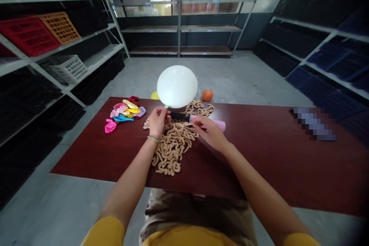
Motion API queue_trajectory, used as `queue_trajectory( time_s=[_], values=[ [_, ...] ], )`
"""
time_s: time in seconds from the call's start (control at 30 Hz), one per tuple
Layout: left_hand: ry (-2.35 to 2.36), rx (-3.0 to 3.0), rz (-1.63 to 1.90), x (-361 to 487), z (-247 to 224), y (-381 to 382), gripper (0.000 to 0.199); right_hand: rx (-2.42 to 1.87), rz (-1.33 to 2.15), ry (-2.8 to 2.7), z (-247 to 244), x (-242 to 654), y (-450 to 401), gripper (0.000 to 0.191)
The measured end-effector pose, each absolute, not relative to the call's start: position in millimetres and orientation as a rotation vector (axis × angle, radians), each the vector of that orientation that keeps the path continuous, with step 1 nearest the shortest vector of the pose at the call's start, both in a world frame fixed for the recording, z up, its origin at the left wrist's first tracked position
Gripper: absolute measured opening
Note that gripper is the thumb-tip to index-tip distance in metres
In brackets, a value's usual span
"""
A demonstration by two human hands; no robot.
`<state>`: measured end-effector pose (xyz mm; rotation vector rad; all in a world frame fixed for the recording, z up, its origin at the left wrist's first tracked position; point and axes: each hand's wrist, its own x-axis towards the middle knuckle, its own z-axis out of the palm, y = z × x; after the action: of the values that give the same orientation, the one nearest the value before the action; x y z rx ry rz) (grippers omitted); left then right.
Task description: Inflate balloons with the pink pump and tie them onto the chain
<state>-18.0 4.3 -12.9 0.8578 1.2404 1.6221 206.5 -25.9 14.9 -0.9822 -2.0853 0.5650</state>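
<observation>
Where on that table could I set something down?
The widest bare patch of table lies between the pink tube and the blurred item at right. A smaller one lies between the limp balloons and near edge. Crowded: the middle, with tan strings, left hand and right hand.

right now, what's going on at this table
The left hand pinches the neck of a blown-up white balloon. The right hand is at a pink-and-black tube, though its grip is hard to make out. Below them a heap of tan, curly pieces lies on the dark red table. Flat balloons lie to the left, and an orange balloon shows by the far edge.
</observation>
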Motion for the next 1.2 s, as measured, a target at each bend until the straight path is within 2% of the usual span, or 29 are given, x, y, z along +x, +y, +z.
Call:
queue_trajectory(
  time_s=[0.33,0.77,1.03,1.2],
  values=[
    [1.271,0.923,1.635,-19.8,-12.9,4.5,0.036,-0.920,0.143,-1.962,107.7,210.7,-23.0,0.013],
    [1.431,1.078,1.595,-19.3,-12.6,2.5,0.024,-0.881,-0.015,-1.952,201.2,161.6,19.1,0.017],
    [1.574,1.310,1.559,-18.9,-15.8,-0.9,0.022,-0.960,-0.070,-1.866,219.1,112.4,62.4,0.017],
    [1.657,1.456,1.527,-21.0,-15.5,-4.1,0.020,-1.053,-0.109,-1.947,199.0,97.8,59.7,0.014]
  ],
)
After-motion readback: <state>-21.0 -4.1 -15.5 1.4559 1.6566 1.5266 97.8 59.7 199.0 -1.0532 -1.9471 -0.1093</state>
